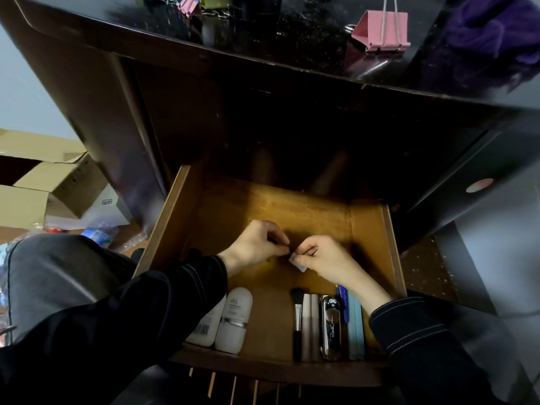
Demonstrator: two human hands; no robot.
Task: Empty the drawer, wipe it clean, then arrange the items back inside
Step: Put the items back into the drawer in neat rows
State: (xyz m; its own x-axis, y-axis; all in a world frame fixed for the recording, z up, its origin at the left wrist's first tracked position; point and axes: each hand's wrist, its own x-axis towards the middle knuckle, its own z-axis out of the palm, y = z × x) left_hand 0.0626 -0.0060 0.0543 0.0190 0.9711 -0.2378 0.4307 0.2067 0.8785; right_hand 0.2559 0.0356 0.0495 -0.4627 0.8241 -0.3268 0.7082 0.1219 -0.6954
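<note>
So nearest the front edge of the open wooden drawer (pixel 172 217) there's a neat row of stuff, all lying with the long side running front to back: two white bottles (pixel 235 320) side by side on the left, caps toward the front, then a makeup brush (pixel 297 314) with bristles pointing to the back, a pair of pale tubes (pixel 309 325), a glossy black case (pixel 330 328), a blue pen (pixel 343 302) and a light blue box (pixel 356 328) tucked against the right wall. Just past that, both hands are over the bare middle of the drawer, nearly touching. The right hand (pixel 324 258) has its fingers curled in and is pinching a small white piece (pixel 298 266) between thumb and fingertip; the piece sits slanted, its upper end toward the left hand. The left hand (pixel 257 247) is also curled up tight, fingertips bunched right on that upper end, so it looks like it's pinching the same bit, though it's too tiny and blurry to say what it actually is. Further back, on the dark desk top, a big pink binder clip (pixel 380 30) stands near a purple cloth (pixel 491 36). Cardboard boxes (pixel 43 176) sit on the floor off to the left.
</note>
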